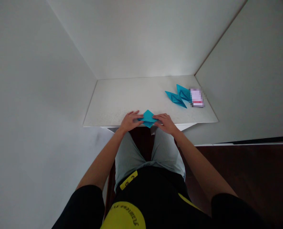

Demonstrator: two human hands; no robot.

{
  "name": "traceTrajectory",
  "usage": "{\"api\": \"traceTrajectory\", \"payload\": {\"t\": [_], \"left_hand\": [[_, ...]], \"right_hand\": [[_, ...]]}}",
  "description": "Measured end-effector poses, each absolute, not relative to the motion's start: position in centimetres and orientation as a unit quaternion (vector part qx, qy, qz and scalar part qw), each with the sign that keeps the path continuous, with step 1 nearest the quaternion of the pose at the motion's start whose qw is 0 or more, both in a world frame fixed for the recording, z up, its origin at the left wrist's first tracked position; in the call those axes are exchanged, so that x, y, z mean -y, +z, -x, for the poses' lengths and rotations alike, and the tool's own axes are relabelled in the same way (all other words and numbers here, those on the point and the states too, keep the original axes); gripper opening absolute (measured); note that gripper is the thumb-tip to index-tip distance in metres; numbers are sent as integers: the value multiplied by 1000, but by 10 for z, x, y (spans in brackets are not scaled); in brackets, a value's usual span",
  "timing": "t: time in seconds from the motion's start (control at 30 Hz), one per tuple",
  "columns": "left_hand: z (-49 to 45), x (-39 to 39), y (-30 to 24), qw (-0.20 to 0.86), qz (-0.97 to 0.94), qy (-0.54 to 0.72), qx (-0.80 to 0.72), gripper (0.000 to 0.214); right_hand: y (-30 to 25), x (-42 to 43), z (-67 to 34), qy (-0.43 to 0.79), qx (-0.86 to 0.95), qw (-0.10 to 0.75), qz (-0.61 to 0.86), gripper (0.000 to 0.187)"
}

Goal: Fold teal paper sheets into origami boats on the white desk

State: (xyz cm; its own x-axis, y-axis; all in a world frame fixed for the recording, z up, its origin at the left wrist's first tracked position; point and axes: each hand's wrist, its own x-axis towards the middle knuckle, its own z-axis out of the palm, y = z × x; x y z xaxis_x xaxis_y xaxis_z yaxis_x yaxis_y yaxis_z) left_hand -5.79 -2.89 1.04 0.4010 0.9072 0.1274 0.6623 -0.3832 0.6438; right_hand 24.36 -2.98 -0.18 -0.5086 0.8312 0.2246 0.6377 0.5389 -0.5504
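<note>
A blue folded paper piece (148, 118), diamond-shaped, lies at the near edge of a white table (122, 98). My left hand (130, 121) pinches its left corner, fingers closed on the paper. My right hand (165, 123) presses and grips its right corner, fingers curled over it. Both hands rest on the tabletop on either side of the paper.
Two finished blue folded paper shapes (179, 96) lie at the table's far right, beside a small blurred pink-and-white object (196, 97). White walls close in the table on the left, back and right. Dark wooden floor (246, 171) shows below right.
</note>
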Motion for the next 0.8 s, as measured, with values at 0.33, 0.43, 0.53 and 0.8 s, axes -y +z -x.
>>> {"api": "traceTrajectory", "payload": {"t": [0.33,0.43,0.53,0.8], "left_hand": [[38,31,11,221,-728,295,-578,39],[38,33,13,201,-748,272,-571,36],[37,36,15,186,-769,252,-558,36],[35,35,11,161,-790,237,-541,42]], "right_hand": [[-6,26,-244,270,776,352,449,71],[-4,33,-237,182,799,329,469,60],[2,45,-215,116,823,263,491,53],[-9,65,-179,115,878,169,434,75]]}}
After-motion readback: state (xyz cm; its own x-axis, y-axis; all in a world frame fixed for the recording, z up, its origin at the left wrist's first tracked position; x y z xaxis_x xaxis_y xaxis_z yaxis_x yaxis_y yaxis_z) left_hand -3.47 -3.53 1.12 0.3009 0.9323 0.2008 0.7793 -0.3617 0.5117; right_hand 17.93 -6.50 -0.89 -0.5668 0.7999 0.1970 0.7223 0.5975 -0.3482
